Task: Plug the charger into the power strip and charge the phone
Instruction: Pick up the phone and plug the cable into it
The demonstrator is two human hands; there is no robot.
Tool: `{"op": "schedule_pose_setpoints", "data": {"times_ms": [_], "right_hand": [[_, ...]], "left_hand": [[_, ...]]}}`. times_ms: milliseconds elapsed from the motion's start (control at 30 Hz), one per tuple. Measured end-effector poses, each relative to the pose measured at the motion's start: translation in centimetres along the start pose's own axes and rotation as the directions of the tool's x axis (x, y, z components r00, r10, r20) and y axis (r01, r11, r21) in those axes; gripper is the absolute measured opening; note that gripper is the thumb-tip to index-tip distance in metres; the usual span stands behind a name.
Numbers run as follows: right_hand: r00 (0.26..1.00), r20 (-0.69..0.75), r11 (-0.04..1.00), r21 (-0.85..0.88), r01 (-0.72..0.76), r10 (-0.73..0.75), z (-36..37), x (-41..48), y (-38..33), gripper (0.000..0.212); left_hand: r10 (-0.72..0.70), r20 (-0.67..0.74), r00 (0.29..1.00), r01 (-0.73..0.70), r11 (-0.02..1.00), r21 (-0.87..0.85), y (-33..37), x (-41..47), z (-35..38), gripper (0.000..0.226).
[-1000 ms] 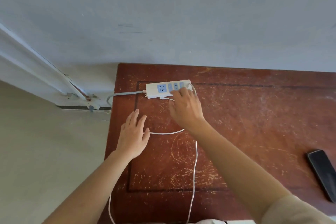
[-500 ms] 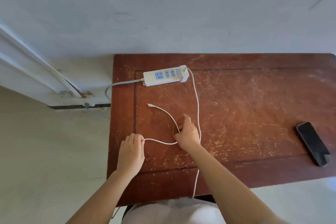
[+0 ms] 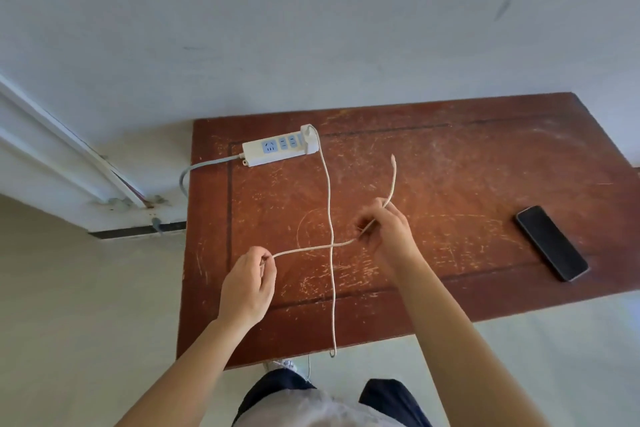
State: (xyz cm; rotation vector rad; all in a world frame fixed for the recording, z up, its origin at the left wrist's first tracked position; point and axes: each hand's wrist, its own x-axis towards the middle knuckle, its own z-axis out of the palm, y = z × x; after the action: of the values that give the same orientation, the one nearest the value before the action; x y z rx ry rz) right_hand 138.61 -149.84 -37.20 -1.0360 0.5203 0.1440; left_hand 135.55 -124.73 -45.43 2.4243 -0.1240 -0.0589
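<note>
A white power strip (image 3: 273, 148) lies at the back left of the scratched brown table (image 3: 467, 163). A white charger (image 3: 310, 137) sits plugged into its right end. Its white cable (image 3: 330, 204) runs from the charger toward me, over the front edge, then loops back up. My left hand (image 3: 248, 284) pinches the cable near the table's front left. My right hand (image 3: 384, 230) pinches it further along, and the free connector end (image 3: 392, 159) sticks up beyond my fingers. A black phone (image 3: 551, 242) lies screen up at the right, apart from both hands.
A pale wall stands behind the table. The strip's grey cord (image 3: 194, 170) drops off the left edge toward a white door frame (image 3: 69, 163). Light floor surrounds the table, and my dark trouser legs (image 3: 277, 388) show below its front edge.
My right hand left the charger at the strip and took the cable. Both hands now hold the cable lifted and stretched between them, with the connector end swung from left to right.
</note>
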Motion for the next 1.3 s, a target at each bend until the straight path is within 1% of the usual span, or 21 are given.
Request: {"op": "schedule_pose_setpoints", "data": {"times_ms": [67, 100, 133, 200, 267, 400, 500, 567, 633, 700, 767, 800, 867, 933, 1000, 1067, 1100, 1200, 1300], "right_hand": [[0.999, -0.042, 0.998, 0.054, 0.026, -0.023, -3.3, -1.3, -1.8, 0.015], [0.995, -0.089, 0.997, 0.056, 0.044, -0.039, -5.3, -2.2, -2.6, 0.015], [0.986, -0.148, 0.997, 0.022, 0.076, -0.072, -7.5, -3.1, -3.2, 0.02], [0.956, -0.242, 0.983, -0.108, 0.146, -0.169, -12.4, -5.5, -4.2, 0.034], [0.931, -0.277, 0.967, -0.157, 0.201, -0.239, -17.8, -8.6, -5.2, 0.038], [0.88, -0.39, 0.961, -0.068, 0.267, -0.272, -28.6, -13.7, -7.4, 0.032], [0.834, -0.482, 0.96, -0.07, 0.269, -0.269, -35.0, -16.2, -9.6, 0.031], [0.813, -0.513, 0.959, -0.095, 0.266, -0.276, -38.1, -16.8, -11.0, 0.024], [0.802, -0.535, 0.963, -0.116, 0.242, -0.266, -40.4, -16.5, -12.0, 0.016], [0.798, -0.548, 0.967, -0.178, 0.184, -0.253, -42.0, -15.4, -12.6, 0.024], [0.798, -0.537, 0.944, -0.309, 0.117, -0.274, -43.2, -13.9, -12.7, 0.032], [0.797, -0.523, 0.915, -0.395, 0.087, -0.302, -43.6, -13.1, -12.6, 0.035], [0.799, -0.474, 0.813, -0.581, 0.031, -0.37, -44.5, -11.2, -12.2, 0.041], [0.816, -0.408, 0.682, -0.731, -0.024, -0.409, -45.3, -9.2, -11.8, 0.046], [0.845, -0.341, 0.526, -0.846, -0.084, -0.412, -46.1, -7.2, -11.4, 0.053], [0.879, -0.291, 0.394, -0.91, -0.131, -0.379, -46.7, -5.4, -11.0, 0.061], [0.896, -0.278, 0.356, -0.923, -0.148, -0.347, -46.8, -4.5, -10.8, 0.065], [0.926, -0.255, 0.294, -0.941, -0.171, -0.277, -46.6, -2.4, -10.2, 0.074], [0.924, -0.241, 0.232, -0.957, -0.175, -0.296, -46.0, -1.3, -9.1, 0.071]], "left_hand": [[0.051, 0.009, 0.999, -0.051, 0.998, -0.022, 3.0, -0.8, 1.3, 0.013], [0.085, 0.01, 0.996, -0.085, 0.996, -0.026, 4.8, -1.3, 2.1, 0.018], [0.115, 0.007, 0.993, -0.115, 0.993, -0.024, 6.6, -1.9, 3.2, 0.023], [0.143, -0.012, 0.99, -0.143, 0.99, -0.002, 10.3, -3.3, 5.7, 0.027], [0.128, -0.018, 0.992, -0.128, 0.992, 0.009, 13.9, -5.0, 9.0, 0.026], [0.117, 0.032, 0.993, -0.117, 0.993, 0.014, 21.6, -7.0, 15.3, 0.021], [0.173, 0.099, 0.98, -0.176, 0.984, 0.031, 27.8, -7.4, 19.2, 0.017], [0.218, 0.149, 0.965, -0.225, 0.974, 0.032, 31.4, -7.1, 21.3, 0.014], [0.236, 0.214, 0.948, -0.252, 0.966, 0.049, 34.2, -6.3, 23.3, 0.022], [0.24, 0.279, 0.93, -0.27, 0.96, 0.076, 36.0, -5.3, 25.2, 0.033], [0.237, 0.33, 0.914, -0.284, 0.953, 0.103, 37.1, -4.2, 27.1, 0.038], [0.227, 0.356, 0.906, -0.284, 0.952, 0.117, 37.4, -3.5, 28.1, 0.038], [0.192, 0.396, 0.898, -0.269, 0.951, 0.151, 37.8, -2.1, 30.1, 0.037], [0.154, 0.414, 0.897, -0.25, 0.95, 0.187, 37.9, -0.5, 32.0, 0.037], [0.114, 0.441, 0.89, -0.235, 0.945, 0.229, 38.0, 1.3, 33.5, 0.038], [0.083, 0.449, 0.89, -0.227, 0.933, 0.279, 37.9, 2.6, 34.5, 0.038], [0.091, 0.431, 0.898, -0.239, 0.923, 0.302, 37.8, 3.1, 34.8, 0.037], [0.169, 0.385, 0.907, -0.302, 0.898, 0.319, 37.6, 4.0, 35.0, 0.03], [0.204, 0.386, 0.9, -0.321, 0.908, 0.27, 37.2, 4.6, 34.8, 0.029]]}}
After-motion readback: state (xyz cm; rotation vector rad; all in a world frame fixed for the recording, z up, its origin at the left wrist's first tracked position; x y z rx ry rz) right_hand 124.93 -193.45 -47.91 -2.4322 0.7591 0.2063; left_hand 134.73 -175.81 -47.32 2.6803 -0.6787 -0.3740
